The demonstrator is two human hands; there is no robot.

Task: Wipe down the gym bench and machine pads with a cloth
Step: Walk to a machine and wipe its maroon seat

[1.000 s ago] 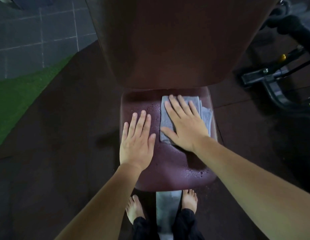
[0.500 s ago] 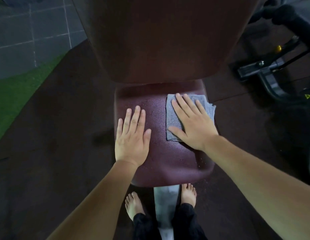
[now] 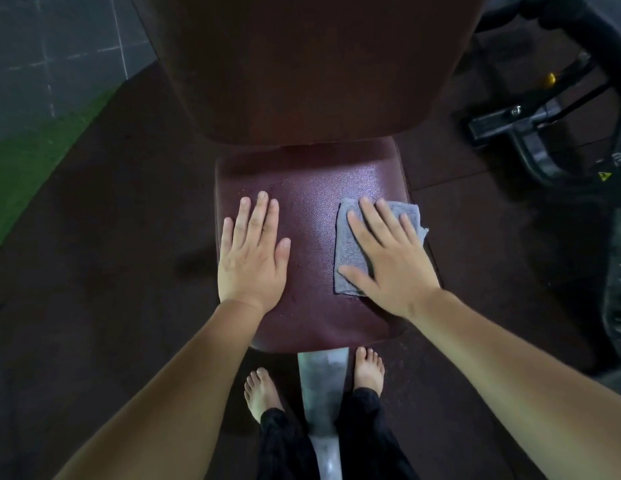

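Grey cloth [image 3: 357, 244] lies on the right side of the maroon seat pad [image 3: 312, 216], under your flat right hand [image 3: 392, 265]. Your left hand [image 3: 252, 261] rests flat and open on the pad's left side.

This is a gym. In the middle is a bench: its seat pad [image 3: 312, 188] and back pad [image 3: 302, 64] are covered in dark red vinyl and sit on a grey metal beam [image 3: 323, 386]. The floor [image 3: 111, 237] is dark rubber tiles, with a strip of green artificial turf [image 3: 28, 168] at the left (next to grey tiles [image 3: 59, 46]). At the right is a black machine frame [image 3: 531, 133] with a yellow knob [image 3: 549, 78] and a small yellow warning sticker [image 3: 604, 176].
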